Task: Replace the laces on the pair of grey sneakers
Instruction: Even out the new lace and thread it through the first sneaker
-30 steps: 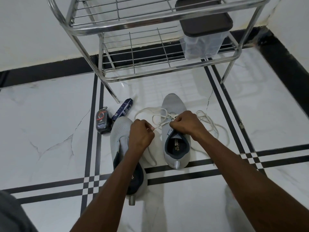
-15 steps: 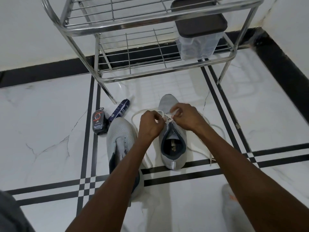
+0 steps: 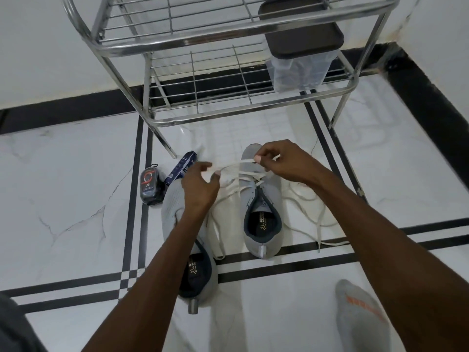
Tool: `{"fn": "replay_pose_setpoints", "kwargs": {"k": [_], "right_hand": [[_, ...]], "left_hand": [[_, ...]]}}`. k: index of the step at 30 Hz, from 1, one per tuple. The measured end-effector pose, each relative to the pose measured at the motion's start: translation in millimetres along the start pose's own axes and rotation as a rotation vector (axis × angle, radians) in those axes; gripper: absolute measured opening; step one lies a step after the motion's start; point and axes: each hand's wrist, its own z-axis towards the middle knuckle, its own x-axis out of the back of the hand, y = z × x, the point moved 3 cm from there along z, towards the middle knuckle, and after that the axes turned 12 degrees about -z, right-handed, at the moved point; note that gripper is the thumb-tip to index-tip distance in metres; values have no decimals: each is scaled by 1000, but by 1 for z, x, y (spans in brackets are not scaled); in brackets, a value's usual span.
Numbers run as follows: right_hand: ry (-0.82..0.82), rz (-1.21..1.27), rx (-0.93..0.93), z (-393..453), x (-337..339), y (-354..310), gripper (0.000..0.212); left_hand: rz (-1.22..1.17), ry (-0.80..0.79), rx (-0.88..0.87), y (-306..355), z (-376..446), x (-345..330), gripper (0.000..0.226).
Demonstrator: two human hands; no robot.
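Head view. Two grey sneakers stand on the white marble floor (image 3: 63, 199), just in front of the steel rack (image 3: 228, 115), toes toward it. The right sneaker (image 3: 264, 207) lies directly under the two hands, its dark opening facing the camera. The left sneaker (image 3: 177, 219) lies just beside it, a little nearer the camera, partly hidden by the left forearm.

A white lace (image 3: 243, 175) crosses the upper eyelets of the right sneaker, and its loose length trails over the floor on the far side of that sneaker from its mate, ending near the black floor stripes.

The right hand (image 3: 284, 161) hovers above the toe of the right sneaker, fingers curled, thumb and forefinger pinching one strand of the lace close to its tip; the strand runs taut from there toward the other hand. The left hand (image 3: 200, 184) is above the gap between the sneakers, fingers bent and spread; motion blur hides whether its fingertips grip the lace, so I cannot tell.

Between the rack's leg and the left sneaker's toe lie a dark shoe-polish bottle (image 3: 149, 185) and a blue tube (image 3: 181, 168), side by side. On the rack's lower shelf stands a clear container with a dark lid (image 3: 300, 44). A grey sock with orange markings (image 3: 360, 316) shows at the lower edge, well apart from the rack.
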Motion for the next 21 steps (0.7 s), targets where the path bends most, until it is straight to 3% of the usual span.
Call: {"fn": "replay_pose_setpoints", "kwargs": {"k": [3, 5, 7, 11, 13, 15, 16, 18, 19, 21], "right_hand": [[-76, 77, -8, -1, -4, -10, 11], [-109, 119, -22, 0, -7, -15, 17], [-104, 183, -48, -1, -4, -17, 24], [-112, 243, -97, -4, 8, -10, 29], [-139, 236, -105, -6, 8, -7, 28], [-177, 237, -105, -8, 3, -9, 26], [-196, 233, -103, -8, 0, -11, 24], [-221, 218, -97, -7, -4, -15, 19], [-221, 212, -102, -6, -4, -14, 16], [-196, 181, -125, -4, -1, -9, 13]], "left_hand": [[72, -264, -313, 23, -11, -20, 55], [58, -377, -372, 34, -11, -29, 40], [36, -307, -298, 36, -3, -24, 15], [185, 102, 7, 8, 15, 18, 22], [252, 50, 19, 1, 17, 23, 44], [178, -199, -193, 12, 13, 3, 69], [144, -317, -277, 22, 6, -9, 67], [81, -427, -298, 33, 1, -23, 39], [54, -426, -282, 38, 0, -24, 25], [38, -351, -246, 33, 3, -17, 19]]}}
